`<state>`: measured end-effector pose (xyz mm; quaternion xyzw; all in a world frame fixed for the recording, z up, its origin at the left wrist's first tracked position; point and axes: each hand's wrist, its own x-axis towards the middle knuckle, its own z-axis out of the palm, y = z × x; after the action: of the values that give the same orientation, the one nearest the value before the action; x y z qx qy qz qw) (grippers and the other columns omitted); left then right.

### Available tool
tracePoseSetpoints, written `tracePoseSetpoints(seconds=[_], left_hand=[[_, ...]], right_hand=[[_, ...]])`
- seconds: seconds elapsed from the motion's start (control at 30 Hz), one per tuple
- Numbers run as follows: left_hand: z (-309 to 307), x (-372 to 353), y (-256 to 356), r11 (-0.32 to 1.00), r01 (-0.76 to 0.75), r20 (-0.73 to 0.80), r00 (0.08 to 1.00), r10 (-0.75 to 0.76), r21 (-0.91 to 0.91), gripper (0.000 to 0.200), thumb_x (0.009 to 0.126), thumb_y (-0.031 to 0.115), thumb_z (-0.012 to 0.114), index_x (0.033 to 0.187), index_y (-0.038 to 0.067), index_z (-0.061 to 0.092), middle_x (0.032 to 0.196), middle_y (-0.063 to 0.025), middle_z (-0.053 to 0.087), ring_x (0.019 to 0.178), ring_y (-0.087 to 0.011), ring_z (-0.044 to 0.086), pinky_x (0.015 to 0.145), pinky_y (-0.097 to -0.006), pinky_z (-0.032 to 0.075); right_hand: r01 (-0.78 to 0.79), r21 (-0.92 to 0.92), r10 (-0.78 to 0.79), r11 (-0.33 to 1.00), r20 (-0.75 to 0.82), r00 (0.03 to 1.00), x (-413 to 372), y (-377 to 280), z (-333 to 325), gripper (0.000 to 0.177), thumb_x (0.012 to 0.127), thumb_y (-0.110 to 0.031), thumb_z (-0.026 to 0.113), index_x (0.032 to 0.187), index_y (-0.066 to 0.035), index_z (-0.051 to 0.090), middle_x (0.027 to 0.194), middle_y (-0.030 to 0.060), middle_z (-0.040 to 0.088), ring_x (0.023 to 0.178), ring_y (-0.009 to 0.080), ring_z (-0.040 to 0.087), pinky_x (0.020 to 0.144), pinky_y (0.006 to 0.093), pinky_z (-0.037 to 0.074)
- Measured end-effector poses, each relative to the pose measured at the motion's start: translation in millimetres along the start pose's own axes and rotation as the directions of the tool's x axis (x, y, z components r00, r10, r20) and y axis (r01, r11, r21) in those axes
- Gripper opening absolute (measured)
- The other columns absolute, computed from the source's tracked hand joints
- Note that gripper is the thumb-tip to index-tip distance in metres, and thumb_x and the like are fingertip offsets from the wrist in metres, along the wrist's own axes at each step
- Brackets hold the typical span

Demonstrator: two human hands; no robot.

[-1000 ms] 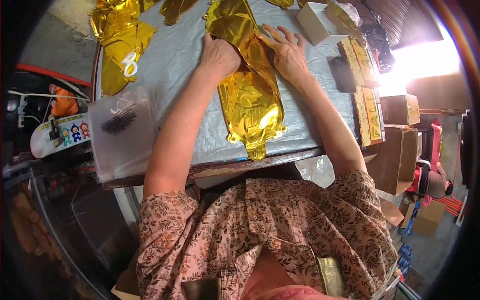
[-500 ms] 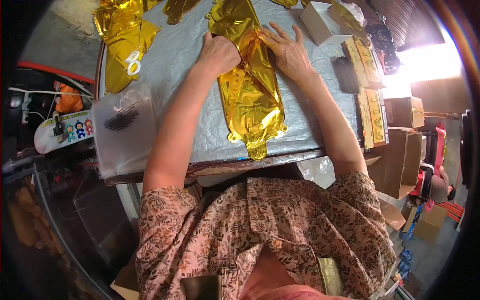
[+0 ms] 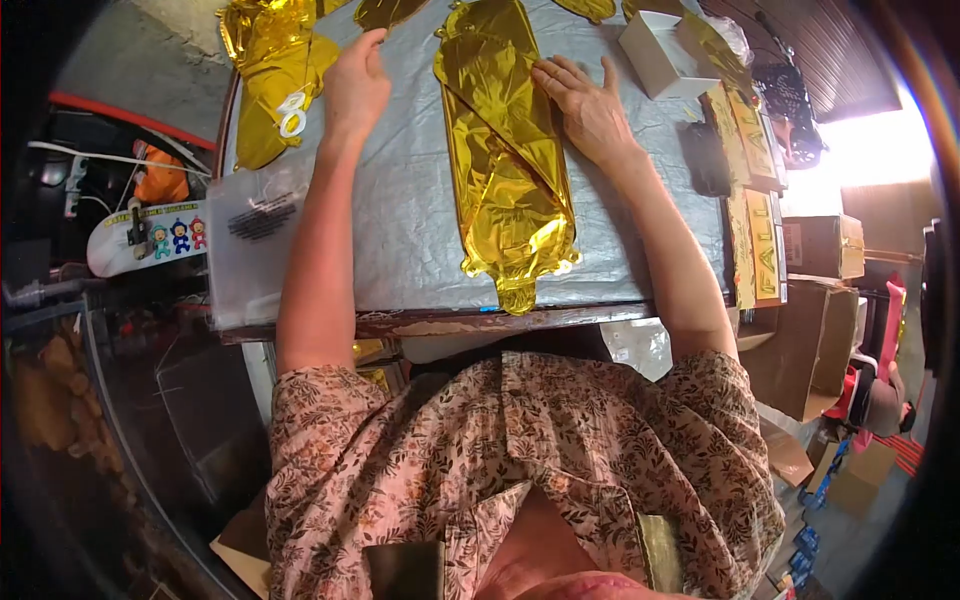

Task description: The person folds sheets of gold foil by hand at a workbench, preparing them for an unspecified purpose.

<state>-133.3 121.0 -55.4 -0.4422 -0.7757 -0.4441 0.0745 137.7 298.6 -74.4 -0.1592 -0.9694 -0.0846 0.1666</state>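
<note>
A flat gold foil balloon lies lengthwise on the silver-grey sheet covering the table. It is folded along its length, with a diagonal crease and a tab at the near end. My right hand rests at its right edge, fingers stretched out and fingertips on the foil, thumb apart. My left hand is raised to the left of the balloon, its fingers curled together. Whatever it may hold is hidden. Just beyond its fingertips lies another gold foil piece.
More gold foil with a white ribbon ring lies at left, beside a clear plastic bag. A white open box stands back right. Lettered packs line the right edge. Cardboard boxes stand beyond.
My left hand has come out from the balloon's fold and moved left and away. The upper part of the balloon now lies flatter. My right hand stays at its right edge.
</note>
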Motion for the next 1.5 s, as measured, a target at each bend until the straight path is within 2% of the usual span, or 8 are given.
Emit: tracePoseSetpoints(seconds=[0.1,0.33,0.63,0.83,1.03,1.27,1.33,1.5], left_hand=[[-1,-16,3,0.978,-0.201,0.039,0.978,0.203,-0.048,0.027,0.101,0.014,0.06,0.124,0.005,0.071,0.12,-0.0169,0.074,0.111,-0.0311,0.071,0.097,-0.0375,0.054],[21,-49,61,0.895,-0.443,0.215,0.87,0.445,-0.058,0.026,0.095,0.01,0.067,0.118,0.0,0.072,0.122,-0.0168,0.073,0.111,-0.0355,0.069,0.097,-0.0407,0.055],[9,-38,32,0.958,-0.284,0.097,0.953,0.286,-0.029,0.019,0.095,0.009,0.067,0.112,0.001,0.073,0.115,-0.0163,0.072,0.105,-0.0363,0.069,0.089,-0.0417,0.055],[8,-42,42,0.995,-0.095,0.207,0.974,0.093,0.002,0.014,0.092,0.012,0.07,0.102,0.002,0.074,0.105,-0.0151,0.07,0.1,-0.0321,0.069,0.084,-0.0406,0.055],[13,-49,52,0.995,-0.103,0.266,0.959,0.101,-0.008,0.015,0.089,0.017,0.075,0.092,0.003,0.077,0.108,-0.014,0.069,0.099,-0.0303,0.067,0.082,-0.0383,0.055],[22,-57,62,0.997,-0.064,0.302,0.95,0.075,-0.048,0.02,0.093,0.018,0.071,0.104,0.003,0.077,0.107,-0.014,0.069,0.099,-0.0284,0.067,0.084,-0.0371,0.055],[27,-62,71,0.985,0.059,0.303,0.953,-0.007,-0.16,0.025,0.095,0.018,0.068,0.114,0.003,0.074,0.105,-0.0144,0.069,0.099,-0.0274,0.068,0.086,-0.0381,0.055],[36,-59,65,0.965,-0.218,0.182,0.953,0.242,-0.143,0.028,0.098,0.01,0.057,0.122,0.004,0.069,0.113,-0.018,0.071,0.097,-0.0371,0.069,0.086,-0.0412,0.055]], right_hand=[[0.011,-0.033,-0.011,0.999,-0.003,1.0,1,1,1,0.054,0.094,-0.003,0.052,0.147,-0.013,0.055,0.152,0.0006,0.056,0.146,0.0194,0.045,0.119,0.065,0.023],[-0.017,0.017,0.017,1.0,0.003,1.0,0,0,-1,0.054,0.094,-0.002,0.051,0.146,-0.014,0.057,0.152,0.0001,0.056,0.146,0.0202,0.046,0.118,0.0663,0.023],[-0.03,0.066,0.032,0.997,-0.019,0.999,-1,3,8,0.056,0.092,-0.001,0.052,0.146,-0.014,0.056,0.154,-0.0001,0.054,0.146,0.0203,0.045,0.118,0.0691,0.022],[-0.03,0.048,0.031,0.998,-0.015,0.999,-3,4,10,0.058,0.092,-0.001,0.052,0.148,-0.014,0.055,0.155,-0.0007,0.053,0.146,0.0192,0.045,0.118,0.0688,0.023],[-0.039,0.046,0.04,0.998,-0.014,0.999,-3,2,8,0.059,0.092,0.001,0.05,0.149,-0.014,0.054,0.154,-0.0005,0.053,0.146,0.018,0.045,0.118,0.0665,0.024],[-0.036,0.034,0.036,0.999,-0.014,0.999,-3,3,12,0.057,0.092,0.0,0.051,0.148,-0.014,0.055,0.154,0.0,0.054,0.146,0.0189,0.045,0.116,0.0676,0.026],[-0.033,0.077,0.036,0.996,-0.035,0.999,-3,3,13,0.058,0.09,0.001,0.053,0.147,-0.014,0.056,0.153,-0.0001,0.054,0.145,0.0202,0.046,0.116,0.0694,0.025],[-0.023,0.099,0.028,0.995,-0.046,0.999,-3,5,11,0.06,0.088,0.002,0.055,0.146,-0.014,0.057,0.152,0.0001,0.055,0.144,0.0212,0.047,0.115,0.0715,0.025]])
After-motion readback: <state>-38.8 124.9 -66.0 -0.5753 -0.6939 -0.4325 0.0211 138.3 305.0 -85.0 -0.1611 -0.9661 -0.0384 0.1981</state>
